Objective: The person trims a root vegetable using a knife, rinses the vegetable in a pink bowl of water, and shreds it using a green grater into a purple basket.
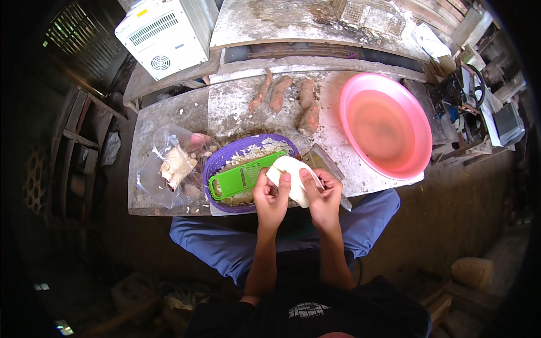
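Both of my hands hold a peeled white tuber (294, 177) above the near edge of the table. My left hand (270, 197) grips its left side, thumb on top. The fingers of my right hand (323, 194) close round its right side. Just left of it, a green grater (242, 176) lies slanted across a purple basin (207, 169). Pale shreds (262, 147) fill much of that basin. Partly hidden behind my right hand is a flat, grey-brown, blade-like thing (328, 162); its kind is unclear.
Several reddish-skinned tubers (280, 93) lie at the back of the table (225, 107). A pink basin (345, 147) of cloudy brownish water stands at the right. To the left is a clear plastic bag (155, 183) with peelings. A white machine (163, 39) stands behind, at the far left.
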A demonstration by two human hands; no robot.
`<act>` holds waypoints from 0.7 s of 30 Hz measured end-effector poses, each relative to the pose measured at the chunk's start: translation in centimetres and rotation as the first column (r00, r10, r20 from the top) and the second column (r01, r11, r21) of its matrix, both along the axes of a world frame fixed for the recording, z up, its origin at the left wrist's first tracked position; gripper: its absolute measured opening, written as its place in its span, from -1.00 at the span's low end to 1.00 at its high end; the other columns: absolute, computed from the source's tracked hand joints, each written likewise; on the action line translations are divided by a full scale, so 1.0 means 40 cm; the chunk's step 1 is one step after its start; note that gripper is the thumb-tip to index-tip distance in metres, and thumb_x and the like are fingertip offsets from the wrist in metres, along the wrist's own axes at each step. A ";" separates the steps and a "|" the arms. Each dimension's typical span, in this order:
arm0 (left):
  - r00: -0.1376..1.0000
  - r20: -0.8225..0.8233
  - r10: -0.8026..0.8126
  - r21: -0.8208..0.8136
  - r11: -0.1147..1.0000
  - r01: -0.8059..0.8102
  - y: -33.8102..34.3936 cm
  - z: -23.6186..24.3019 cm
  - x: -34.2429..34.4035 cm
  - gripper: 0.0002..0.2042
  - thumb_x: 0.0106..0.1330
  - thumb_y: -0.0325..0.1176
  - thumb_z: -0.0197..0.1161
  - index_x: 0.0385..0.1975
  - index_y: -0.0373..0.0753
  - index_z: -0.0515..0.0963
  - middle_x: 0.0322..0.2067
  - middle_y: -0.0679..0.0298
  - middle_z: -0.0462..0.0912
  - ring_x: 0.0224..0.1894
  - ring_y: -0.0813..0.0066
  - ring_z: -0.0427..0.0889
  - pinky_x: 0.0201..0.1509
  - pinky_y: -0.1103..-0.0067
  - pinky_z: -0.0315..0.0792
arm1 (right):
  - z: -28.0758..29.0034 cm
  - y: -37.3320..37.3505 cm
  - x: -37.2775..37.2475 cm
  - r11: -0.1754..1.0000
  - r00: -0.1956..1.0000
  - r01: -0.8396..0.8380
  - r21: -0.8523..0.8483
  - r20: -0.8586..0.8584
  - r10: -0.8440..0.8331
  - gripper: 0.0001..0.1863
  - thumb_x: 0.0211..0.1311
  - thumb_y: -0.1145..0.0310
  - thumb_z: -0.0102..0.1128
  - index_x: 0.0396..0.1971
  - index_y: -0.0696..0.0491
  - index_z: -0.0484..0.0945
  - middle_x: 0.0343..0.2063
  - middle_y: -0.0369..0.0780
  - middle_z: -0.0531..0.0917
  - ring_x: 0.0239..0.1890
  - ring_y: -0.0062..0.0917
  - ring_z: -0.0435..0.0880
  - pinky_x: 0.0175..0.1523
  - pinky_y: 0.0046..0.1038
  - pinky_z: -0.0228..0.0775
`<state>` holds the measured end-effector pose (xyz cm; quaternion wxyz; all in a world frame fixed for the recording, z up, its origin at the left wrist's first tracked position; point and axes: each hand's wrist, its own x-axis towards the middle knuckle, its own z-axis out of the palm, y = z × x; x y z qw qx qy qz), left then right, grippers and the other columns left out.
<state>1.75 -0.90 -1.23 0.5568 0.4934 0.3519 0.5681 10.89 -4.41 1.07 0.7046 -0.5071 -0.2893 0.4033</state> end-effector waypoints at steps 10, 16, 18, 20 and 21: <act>0.997 0.069 -0.038 0.008 0.999 0.038 0.003 0.020 -0.006 -0.83 0.27 -0.42 0.08 -0.21 -0.32 0.36 -0.41 0.40 0.46 -0.40 0.79 0.38 -0.34 0.79 0.28 | 0.011 0.004 0.005 0.999 0.999 0.039 -0.013 -0.008 -0.039 -0.78 0.14 0.35 0.18 -0.44 0.24 0.53 -0.57 -0.33 0.56 -0.52 -0.79 0.43 -0.41 -0.71 0.28; 0.986 0.138 0.095 -0.090 0.992 -0.083 0.027 0.008 -0.023 -0.86 0.32 -0.34 0.01 -0.28 -0.28 0.36 -0.44 0.42 0.42 -0.41 0.76 0.33 -0.32 0.75 0.26 | -0.014 -0.002 0.057 0.971 0.926 -0.233 -0.055 0.291 0.239 -0.80 0.10 0.41 0.20 -0.40 0.26 0.53 -0.58 -0.30 0.54 -0.52 -0.74 0.41 -0.40 -0.66 0.29; 0.987 0.131 0.093 -0.092 0.992 -0.082 0.030 0.004 -0.028 -0.85 0.32 -0.34 0.01 -0.28 -0.28 0.36 -0.44 0.42 0.42 -0.41 0.76 0.32 -0.31 0.75 0.25 | -0.022 -0.002 0.057 0.958 0.886 -0.281 -0.067 0.365 0.285 -0.81 0.08 0.43 0.21 -0.41 0.26 0.53 -0.60 -0.28 0.53 -0.54 -0.73 0.40 -0.40 -0.64 0.29; 0.986 0.133 0.101 -0.110 0.990 -0.086 0.027 0.009 -0.026 -0.86 0.29 -0.38 0.05 -0.27 -0.30 0.36 -0.39 0.38 0.46 -0.34 0.75 0.38 -0.24 0.74 0.28 | -0.020 -0.002 0.046 0.983 0.915 -0.176 -0.060 0.357 0.186 -0.84 0.07 0.47 0.21 -0.44 0.27 0.53 -0.63 -0.23 0.52 -0.57 -0.72 0.38 -0.42 -0.61 0.29; 0.986 0.133 0.102 -0.111 0.990 -0.087 0.022 0.022 -0.015 -0.86 0.29 -0.38 0.05 -0.27 -0.30 0.36 -0.39 0.38 0.46 -0.34 0.75 0.38 -0.24 0.74 0.28 | -0.023 0.000 0.046 0.982 0.915 -0.176 -0.061 0.357 0.187 -0.84 0.07 0.47 0.21 -0.44 0.27 0.53 -0.63 -0.23 0.52 -0.57 -0.72 0.38 -0.42 -0.61 0.29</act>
